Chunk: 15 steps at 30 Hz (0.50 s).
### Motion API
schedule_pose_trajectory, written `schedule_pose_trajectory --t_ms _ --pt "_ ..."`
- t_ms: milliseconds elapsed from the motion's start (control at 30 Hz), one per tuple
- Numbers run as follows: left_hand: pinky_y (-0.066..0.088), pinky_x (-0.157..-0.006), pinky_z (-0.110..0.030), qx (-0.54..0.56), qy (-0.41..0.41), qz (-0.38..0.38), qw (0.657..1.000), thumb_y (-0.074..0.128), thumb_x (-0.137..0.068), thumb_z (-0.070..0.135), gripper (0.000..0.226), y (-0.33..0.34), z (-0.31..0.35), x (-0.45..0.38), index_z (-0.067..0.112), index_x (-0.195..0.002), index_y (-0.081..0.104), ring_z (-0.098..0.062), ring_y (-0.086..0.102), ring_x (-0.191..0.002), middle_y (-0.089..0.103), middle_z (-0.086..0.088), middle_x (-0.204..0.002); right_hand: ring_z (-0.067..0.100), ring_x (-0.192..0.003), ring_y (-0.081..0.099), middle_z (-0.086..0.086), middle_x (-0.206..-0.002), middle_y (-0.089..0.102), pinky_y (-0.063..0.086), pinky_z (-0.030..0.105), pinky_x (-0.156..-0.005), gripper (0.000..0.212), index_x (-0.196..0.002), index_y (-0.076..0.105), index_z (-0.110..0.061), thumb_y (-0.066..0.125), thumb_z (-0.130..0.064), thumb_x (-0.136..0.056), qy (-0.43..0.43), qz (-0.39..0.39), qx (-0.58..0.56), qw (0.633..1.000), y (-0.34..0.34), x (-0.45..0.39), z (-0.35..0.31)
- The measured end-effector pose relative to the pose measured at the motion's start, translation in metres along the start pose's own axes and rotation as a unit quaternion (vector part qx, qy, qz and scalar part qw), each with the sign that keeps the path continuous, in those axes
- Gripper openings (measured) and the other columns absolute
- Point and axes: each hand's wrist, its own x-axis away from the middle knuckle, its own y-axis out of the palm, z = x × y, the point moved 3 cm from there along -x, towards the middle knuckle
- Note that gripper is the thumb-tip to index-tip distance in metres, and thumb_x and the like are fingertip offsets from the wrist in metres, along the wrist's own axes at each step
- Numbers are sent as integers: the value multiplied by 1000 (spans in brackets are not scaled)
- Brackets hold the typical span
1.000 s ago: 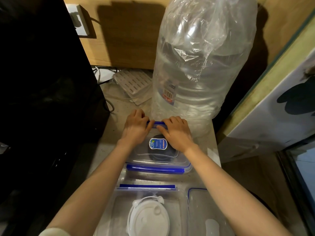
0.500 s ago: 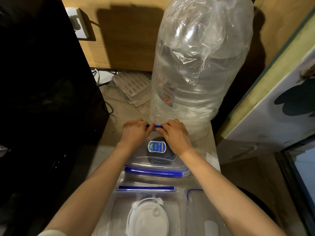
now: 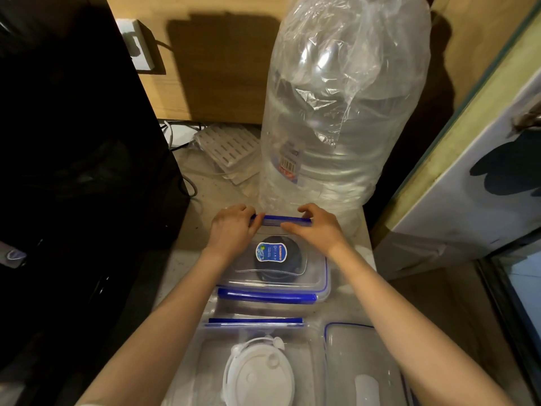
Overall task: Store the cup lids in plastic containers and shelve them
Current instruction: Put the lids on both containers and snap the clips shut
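Note:
A clear plastic container [image 3: 317, 276] with blue clips sits on the counter, its lid on and a dark cup lid [image 3: 289, 259] inside under a blue label. My left hand [image 3: 234, 230] and my right hand [image 3: 317, 227] press on the far blue clip [image 3: 281, 219], fingers curled over its ends. Nearer to me, an open container [image 3: 205, 361] holds a white cup lid [image 3: 259, 373]. A loose container lid [image 3: 363, 356] lies to its right.
A tall clear plastic bag [image 3: 345, 112] of stacked cups or lids stands just behind the container. A black appliance [image 3: 73, 142] fills the left. A white slotted tray [image 3: 228, 148] and cables lie at the back. A cabinet edge [image 3: 439, 159] rises on the right.
My hands have spread apart along the far blue clip, which now shows more between them. The container has not moved.

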Motion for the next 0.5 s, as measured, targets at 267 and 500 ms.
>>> schedule_pose_trajectory --t_ms 267,500 --pt "42 -77 -35 3 1 -57 998 38 -95 36 38 4 -1 2 10 -96 67 -31 62 -82 69 -14 -89 28 -91 67 12 -96 72 53 42 -83 39 -95 68 -10 76 -38 -70 38 -36 -119 991 -6 8 31" --pt "43 -68 -35 -29 16 -58 998 38 -95 39 46 2 1 -1 6 -82 69 -35 64 -75 71 -16 -81 28 -93 65 13 -99 69 52 39 -84 36 -101 64 -6 67 -35 -80 30 -22 -153 988 0 16 29"
